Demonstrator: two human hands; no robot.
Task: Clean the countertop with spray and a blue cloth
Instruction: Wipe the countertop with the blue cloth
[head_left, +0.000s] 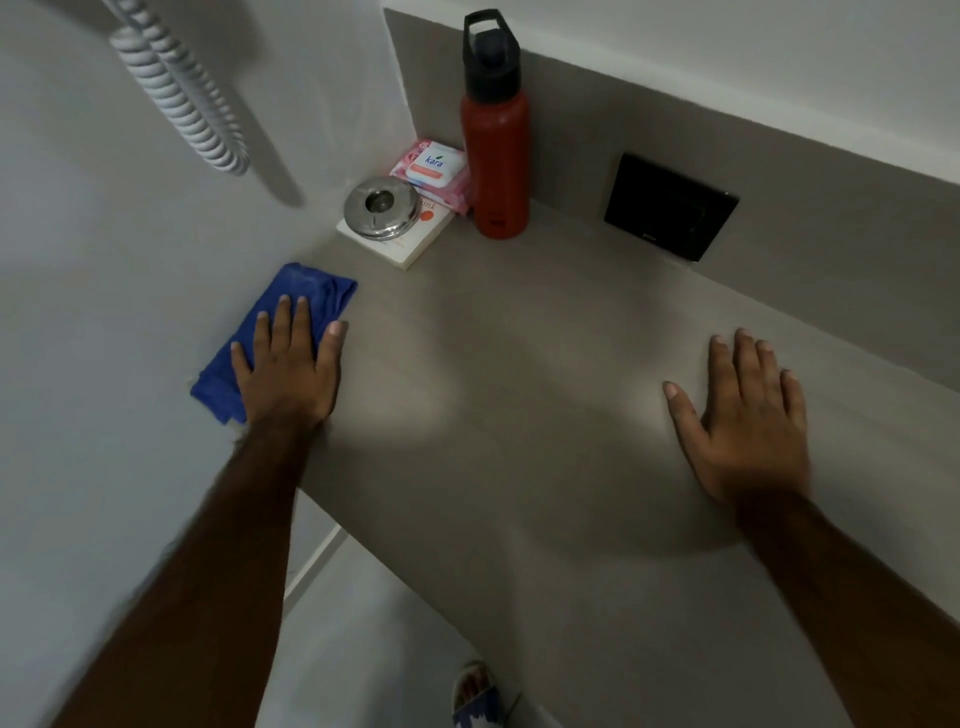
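Head view: looking down on a grey matte counter set in a corner of pale walls.
Cloth: folded blue cloth lies flat at the counter's left edge, against the wall.
Left hand: left hand is spread open, palm down, pressing on the cloth's near half; fingers extended, nothing gripped.
Right hand: right hand lies flat and open on bare counter, well apart from the cloth, holding nothing.
Corner clutter: round steel ashtray sits on a white paperback book; a pink pack of wipes lies just behind.
Bottle: tall red metal bottle with black cap stands upright beside the wipes, against the backsplash.
Wall fittings: black square switch plate on the backsplash; coiled white cord hangs upper left.
Floor: sandalled foot below the counter edge.
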